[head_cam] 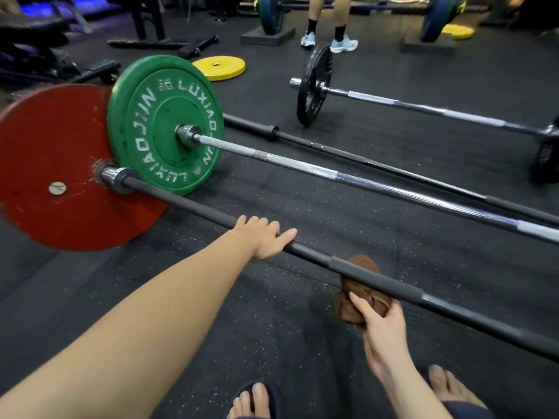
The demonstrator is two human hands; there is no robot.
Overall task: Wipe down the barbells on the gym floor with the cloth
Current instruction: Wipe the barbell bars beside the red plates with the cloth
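A black barbell with a red plate lies nearest me, running from left to lower right. My left hand grips its shaft, fingers curled over the top. My right hand holds a bunched brown cloth pressed under and around the same bar, further right. Behind it lies a silver barbell with a green plate, then a bare black bar, then a silver barbell with a black plate.
A yellow plate lies flat on the black rubber floor. A person's legs in blue shoes stand at the back beside another loaded barbell on blocks. My sandalled feet are at the bottom edge.
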